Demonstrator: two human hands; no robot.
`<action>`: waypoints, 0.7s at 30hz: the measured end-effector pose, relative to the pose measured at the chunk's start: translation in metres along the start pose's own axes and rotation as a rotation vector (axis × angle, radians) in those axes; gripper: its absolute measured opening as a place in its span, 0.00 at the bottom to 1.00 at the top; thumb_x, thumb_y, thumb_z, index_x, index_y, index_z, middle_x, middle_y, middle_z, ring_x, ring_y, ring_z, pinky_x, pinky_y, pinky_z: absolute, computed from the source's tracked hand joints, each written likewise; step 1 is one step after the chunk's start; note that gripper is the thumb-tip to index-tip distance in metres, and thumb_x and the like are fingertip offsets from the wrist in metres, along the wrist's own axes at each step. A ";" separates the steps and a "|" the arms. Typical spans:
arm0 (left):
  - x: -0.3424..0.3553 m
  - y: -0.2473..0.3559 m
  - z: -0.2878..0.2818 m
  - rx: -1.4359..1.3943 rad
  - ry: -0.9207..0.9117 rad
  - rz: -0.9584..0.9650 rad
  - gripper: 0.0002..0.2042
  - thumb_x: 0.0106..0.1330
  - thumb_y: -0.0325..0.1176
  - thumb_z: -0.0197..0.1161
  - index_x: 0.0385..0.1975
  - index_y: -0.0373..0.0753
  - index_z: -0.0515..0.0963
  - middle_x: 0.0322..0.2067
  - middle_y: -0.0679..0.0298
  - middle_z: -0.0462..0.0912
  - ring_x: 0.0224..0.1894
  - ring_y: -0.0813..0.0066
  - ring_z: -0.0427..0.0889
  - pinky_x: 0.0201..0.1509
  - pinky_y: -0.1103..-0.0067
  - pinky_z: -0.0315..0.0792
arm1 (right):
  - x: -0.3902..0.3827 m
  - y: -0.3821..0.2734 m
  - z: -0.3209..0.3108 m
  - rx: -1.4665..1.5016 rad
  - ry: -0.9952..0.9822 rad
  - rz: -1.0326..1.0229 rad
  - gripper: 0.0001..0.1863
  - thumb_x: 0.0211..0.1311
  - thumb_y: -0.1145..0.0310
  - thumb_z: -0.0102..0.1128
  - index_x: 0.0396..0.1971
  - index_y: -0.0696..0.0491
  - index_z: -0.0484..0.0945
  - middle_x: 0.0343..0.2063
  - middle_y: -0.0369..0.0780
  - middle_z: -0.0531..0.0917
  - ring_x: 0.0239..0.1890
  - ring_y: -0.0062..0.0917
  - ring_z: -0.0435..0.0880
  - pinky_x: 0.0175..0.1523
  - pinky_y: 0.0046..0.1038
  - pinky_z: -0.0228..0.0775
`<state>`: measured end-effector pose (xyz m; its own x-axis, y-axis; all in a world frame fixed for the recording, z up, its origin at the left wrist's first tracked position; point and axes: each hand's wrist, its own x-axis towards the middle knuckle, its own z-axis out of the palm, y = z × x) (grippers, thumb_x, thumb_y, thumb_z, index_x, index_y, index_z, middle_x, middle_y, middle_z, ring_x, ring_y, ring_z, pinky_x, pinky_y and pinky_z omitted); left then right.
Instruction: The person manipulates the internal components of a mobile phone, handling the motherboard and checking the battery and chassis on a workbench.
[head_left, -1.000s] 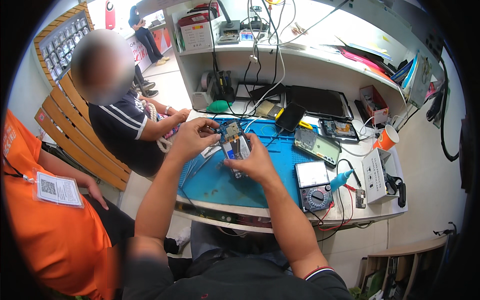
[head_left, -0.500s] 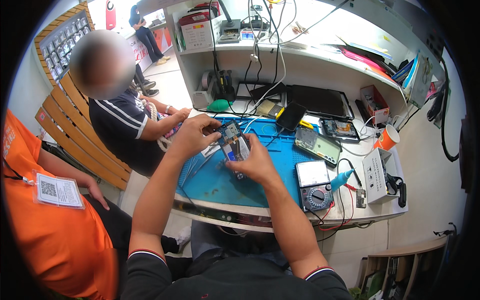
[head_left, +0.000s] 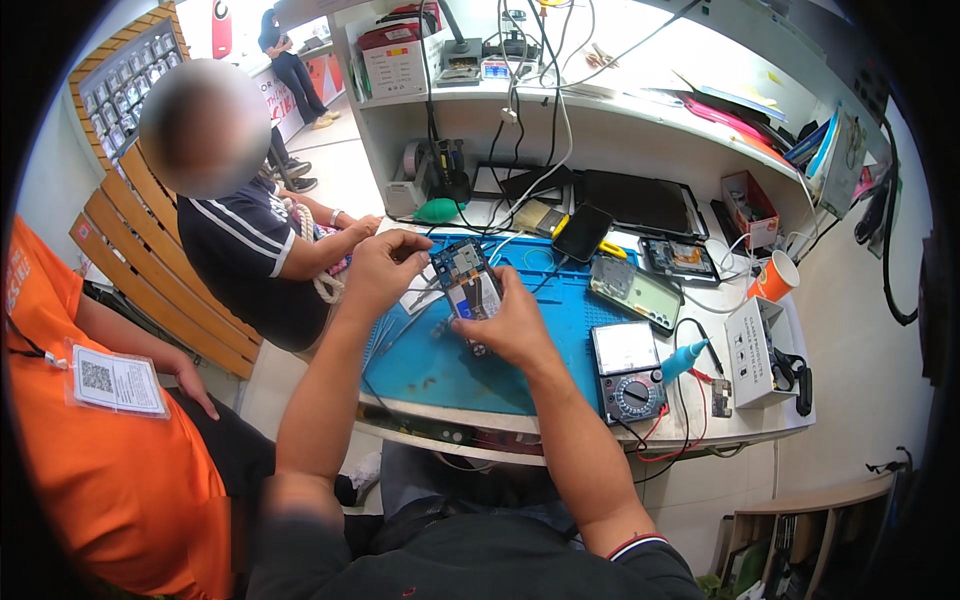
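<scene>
Both hands [head_left: 385,268] apparently gripping opened phone [head_left: 466,283]

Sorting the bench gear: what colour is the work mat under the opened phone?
Blue, the flat rubber work mat, clearest in the head view.

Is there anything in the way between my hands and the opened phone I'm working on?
Nothing visible. Both hands are already on the opened phone: the right hand grips its lower part and the left hand reaches its upper left edge, above the blue mat.
</scene>
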<state>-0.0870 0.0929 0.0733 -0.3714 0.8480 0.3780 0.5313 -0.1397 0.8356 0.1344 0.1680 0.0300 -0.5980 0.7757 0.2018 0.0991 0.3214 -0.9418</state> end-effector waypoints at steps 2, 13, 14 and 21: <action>0.000 -0.004 -0.002 -0.052 -0.021 -0.041 0.10 0.65 0.25 0.73 0.44 0.32 0.87 0.38 0.62 0.91 0.38 0.79 0.88 0.45 0.81 0.81 | 0.001 0.002 0.001 -0.003 0.005 0.002 0.44 0.39 0.63 0.87 0.56 0.62 0.72 0.47 0.47 0.86 0.49 0.31 0.86 0.58 0.31 0.77; -0.009 0.001 0.012 0.125 0.002 -0.002 0.13 0.63 0.28 0.76 0.45 0.30 0.88 0.38 0.57 0.91 0.39 0.73 0.90 0.48 0.77 0.83 | 0.000 0.003 0.000 0.039 0.006 0.004 0.42 0.39 0.63 0.88 0.53 0.62 0.72 0.45 0.47 0.85 0.48 0.30 0.86 0.56 0.30 0.77; -0.009 0.004 0.012 0.136 0.007 -0.007 0.13 0.63 0.28 0.76 0.44 0.30 0.88 0.38 0.57 0.91 0.39 0.72 0.90 0.47 0.77 0.83 | 0.000 0.001 0.000 0.023 0.005 0.002 0.42 0.39 0.63 0.88 0.53 0.62 0.72 0.45 0.47 0.86 0.48 0.30 0.86 0.56 0.31 0.78; -0.009 0.003 0.013 0.236 0.028 0.047 0.13 0.60 0.30 0.78 0.41 0.30 0.88 0.36 0.54 0.90 0.37 0.69 0.91 0.45 0.76 0.83 | -0.004 -0.006 -0.001 -0.023 -0.004 0.010 0.40 0.41 0.64 0.86 0.53 0.61 0.71 0.42 0.49 0.87 0.42 0.32 0.89 0.47 0.33 0.82</action>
<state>-0.0720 0.0913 0.0667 -0.3611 0.8283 0.4284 0.7109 -0.0528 0.7013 0.1369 0.1635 0.0356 -0.6002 0.7766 0.1913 0.1231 0.3260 -0.9373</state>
